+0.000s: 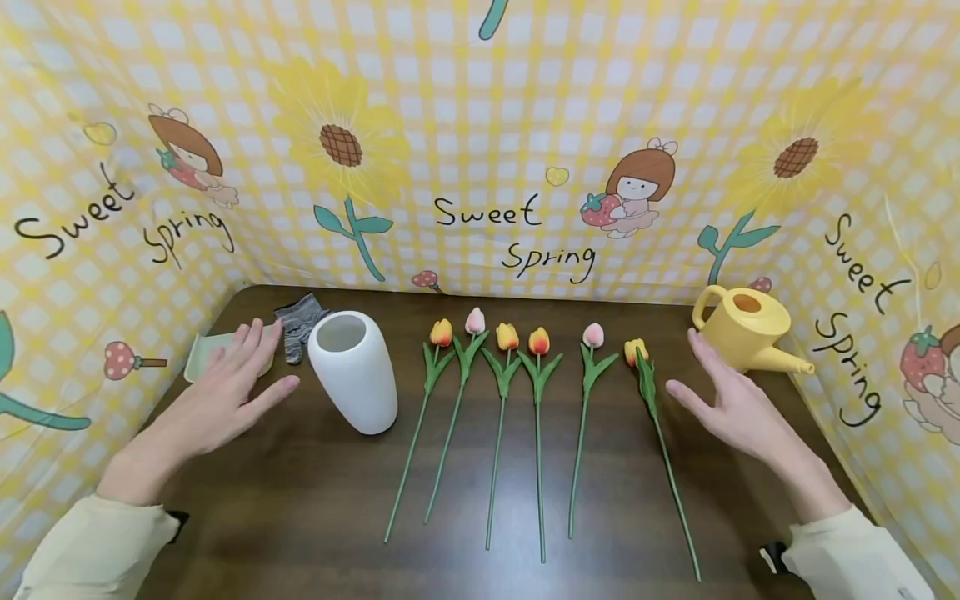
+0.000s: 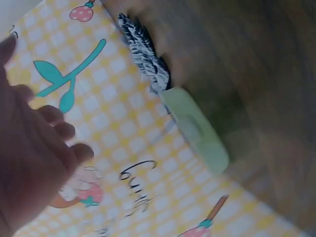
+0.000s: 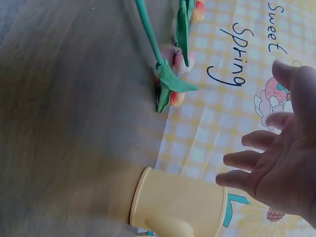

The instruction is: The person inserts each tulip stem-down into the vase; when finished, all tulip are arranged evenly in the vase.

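Observation:
In the head view my left hand [image 1: 225,387] is held with straight fingers over the left of the table, partly covering a pale green tray [image 1: 197,357]. A crumpled grey striped cloth [image 1: 298,325] lies just beyond it, and a white vase [image 1: 354,375] stands to its right. My right hand [image 1: 723,400], fingers also extended, hovers between a yellow watering can [image 1: 742,329] and the rightmost tulip [image 1: 660,425]. Several artificial tulips lie in a row, among them a pink one [image 1: 593,336] and an orange-red one [image 1: 538,342]. Neither hand holds anything.
The dark wooden table [image 1: 450,575] is enclosed on three sides by a yellow checked cloth backdrop [image 1: 480,125]. The watering can's spout points right, near the side cloth. In the left wrist view a small rounded lump [image 2: 190,129] shows on the green tray.

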Available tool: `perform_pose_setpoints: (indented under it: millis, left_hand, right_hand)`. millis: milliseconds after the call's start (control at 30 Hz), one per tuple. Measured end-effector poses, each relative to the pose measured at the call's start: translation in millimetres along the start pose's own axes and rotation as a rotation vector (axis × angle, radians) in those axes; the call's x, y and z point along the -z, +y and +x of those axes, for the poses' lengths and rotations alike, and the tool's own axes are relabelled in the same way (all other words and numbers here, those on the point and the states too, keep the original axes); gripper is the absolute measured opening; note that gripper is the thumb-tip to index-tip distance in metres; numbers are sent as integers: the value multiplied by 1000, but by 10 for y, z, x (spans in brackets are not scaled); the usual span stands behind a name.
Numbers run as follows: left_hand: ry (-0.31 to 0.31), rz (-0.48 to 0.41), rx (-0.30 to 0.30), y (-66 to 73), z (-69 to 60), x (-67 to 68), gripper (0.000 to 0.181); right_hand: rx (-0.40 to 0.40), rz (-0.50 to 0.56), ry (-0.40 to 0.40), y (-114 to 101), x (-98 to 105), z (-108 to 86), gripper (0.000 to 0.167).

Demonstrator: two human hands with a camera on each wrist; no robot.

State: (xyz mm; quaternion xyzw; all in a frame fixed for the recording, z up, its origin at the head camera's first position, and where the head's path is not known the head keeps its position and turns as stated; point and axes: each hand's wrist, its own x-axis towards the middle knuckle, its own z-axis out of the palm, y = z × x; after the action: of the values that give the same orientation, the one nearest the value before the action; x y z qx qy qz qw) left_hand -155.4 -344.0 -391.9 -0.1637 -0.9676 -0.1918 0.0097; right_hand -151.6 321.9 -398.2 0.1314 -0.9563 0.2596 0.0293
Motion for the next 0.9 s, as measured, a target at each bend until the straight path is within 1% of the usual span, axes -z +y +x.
perform_pose_setpoints:
  millis: [67,133,200,333,367,433,500,633,733,800,900]
  left_hand:
    - [28,-142,-11,15,11,-28,89]
    - [47,-315,-26,32,24,-71,95]
    - [73,-475,-51,53,43,-119,103]
    - [137,-780,-147,122,104,-226,116]
    - [151,-837,-173,146,118,-252,118]
    - [170,-929,-216,194,142,-308,119]
    - [182,-981,-234,247,157,-364,117]
    - [189,-982,-233,348,185,-433,111]
    - [194,-983,-228,401,231,-446,107]
    - [200,-986,-214,421,259,-454,105]
    - [208,-977,-164,454,277,-472,102]
  right_hand:
    - [-11,39,7,-11,-25,-17,93]
    - [-13,83,12,-12,-60,-29,100]
    - [-20,156,-1,-2,-100,-31,104]
    - [-39,292,-45,39,-187,-25,105]
    - [-50,321,-61,55,-207,-26,105]
    - [-75,345,-94,87,-244,-38,104]
    - [-101,346,-120,119,-284,-60,105]
    - [-147,306,-153,148,-363,-93,107]
    - [-207,319,-200,119,-397,-79,107]
    - [-250,335,-239,98,-410,-60,105]
    - [-310,327,-273,64,-438,-39,98]
